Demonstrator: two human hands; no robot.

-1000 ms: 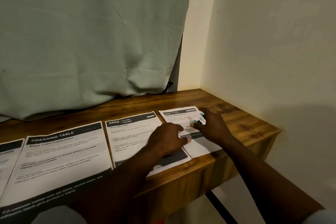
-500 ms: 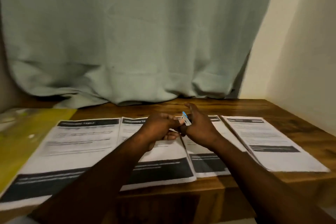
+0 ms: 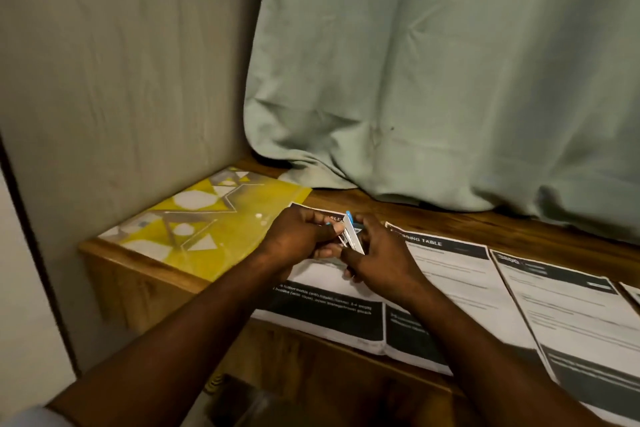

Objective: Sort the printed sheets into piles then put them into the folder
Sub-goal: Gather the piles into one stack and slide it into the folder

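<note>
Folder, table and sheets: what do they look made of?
Folder: likely thin plastic, glossy; light glares off its yellow patterned cover. Table: wood or wood-look laminate, satin finish; brown grain streaks show. Sheets: plain paper, matte; they lie thin and flat with printed text.

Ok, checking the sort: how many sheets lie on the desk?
4: first sheet under the left hand and right hand; second sheet beside it, headed DRESSING TABLE; third sheet further right; fourth sheet, a sliver at the right edge. More may lie beneath.
</note>
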